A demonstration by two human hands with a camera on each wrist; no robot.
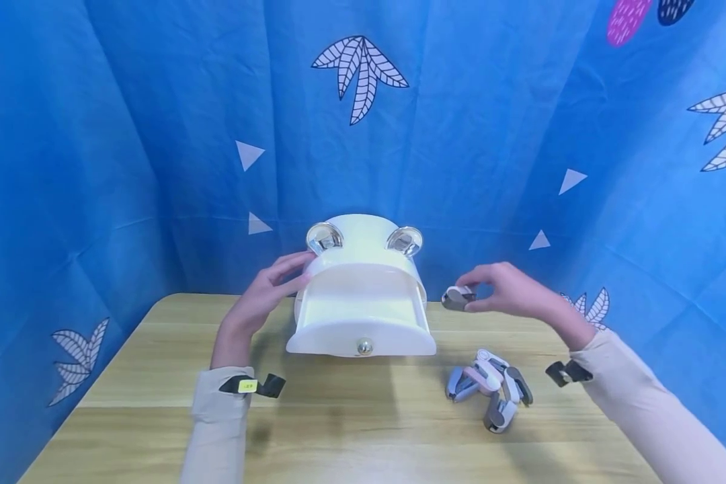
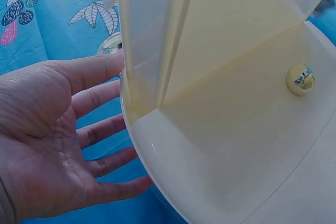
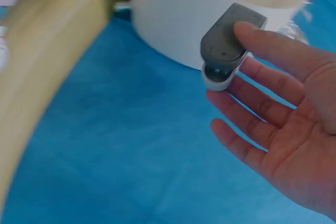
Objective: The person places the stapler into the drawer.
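A white rounded drawer box (image 1: 363, 235) with two shiny ear-like parts stands at the table's back. Its drawer (image 1: 363, 338), fronted by a round metal knob (image 2: 301, 80), is pulled out. My left hand (image 1: 265, 299) touches the left side of the box, fingers spread and nearly straight in the left wrist view. To the right of the box, my right hand (image 1: 508, 289) pinches a small grey and white stapler (image 3: 231, 40) between thumb and fingers, held above the table. Several more small staplers (image 1: 490, 380) lie in a pile below that hand.
The wooden table (image 1: 157, 383) carries the box and the pile. Behind and on both sides hangs a blue patterned curtain (image 1: 484, 134), close behind the box.
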